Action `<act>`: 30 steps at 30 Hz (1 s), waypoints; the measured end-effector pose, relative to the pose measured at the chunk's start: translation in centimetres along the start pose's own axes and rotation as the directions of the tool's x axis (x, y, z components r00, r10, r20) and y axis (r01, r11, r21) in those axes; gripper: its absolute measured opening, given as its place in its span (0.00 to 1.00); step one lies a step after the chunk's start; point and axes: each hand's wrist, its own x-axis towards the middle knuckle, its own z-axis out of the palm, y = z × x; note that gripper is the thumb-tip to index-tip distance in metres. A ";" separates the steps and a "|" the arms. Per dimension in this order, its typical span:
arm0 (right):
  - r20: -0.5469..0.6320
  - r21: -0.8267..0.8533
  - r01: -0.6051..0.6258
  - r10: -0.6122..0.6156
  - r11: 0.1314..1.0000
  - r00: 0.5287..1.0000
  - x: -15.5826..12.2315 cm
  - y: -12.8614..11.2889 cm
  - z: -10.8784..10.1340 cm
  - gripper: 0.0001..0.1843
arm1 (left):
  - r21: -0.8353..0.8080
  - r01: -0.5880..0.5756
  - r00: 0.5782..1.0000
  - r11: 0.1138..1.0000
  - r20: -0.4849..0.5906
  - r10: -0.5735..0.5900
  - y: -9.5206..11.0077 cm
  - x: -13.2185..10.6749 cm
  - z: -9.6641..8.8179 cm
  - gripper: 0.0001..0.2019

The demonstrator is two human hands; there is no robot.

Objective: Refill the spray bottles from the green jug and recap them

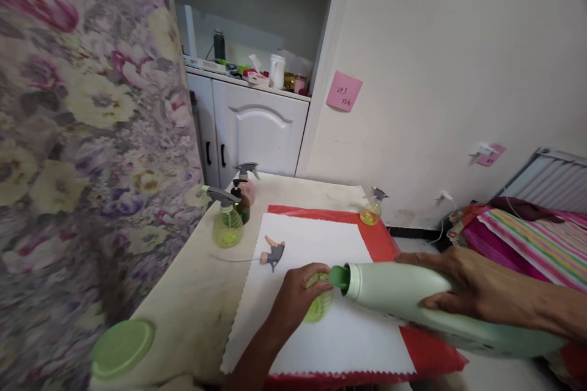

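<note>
My left hand (296,296) is closed around a small yellow-green spray bottle (320,305) with its head off, standing on a white cloth (321,342). My right hand (463,284) grips a large pale green jug (426,302), tipped on its side. The jug's green spout (339,276) rests at the small bottle's open mouth. The removed spray head (274,252) with its tube lies on the cloth just beyond my left hand.
A red mat (383,238) lies under the cloth on a beige table (192,293). Three spray bottles (228,220) stand at the back left, another (372,208) at the back right. A green cap (121,348) lies near left. Floral curtain (82,134) on the left.
</note>
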 end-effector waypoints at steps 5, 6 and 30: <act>-0.004 -0.019 -0.004 0.004 1.000 1.000 0.0 0.4 0.0 0.28 | 0.008 0.012 1.000 1.000 -0.003 -0.012 0.0 -0.1 0.0 0.09; -0.009 -0.026 -0.003 0.003 1.000 1.000 0.0 0.4 0.0 0.28 | 0.007 0.014 1.000 1.000 -0.006 -0.014 0.0 -0.1 0.0 0.09; 0.001 -0.037 0.076 -0.076 0.996 0.997 0.6 0.9 -0.4 0.26 | 0.058 0.015 1.000 0.998 -0.011 -0.014 -0.2 0.0 0.0 0.10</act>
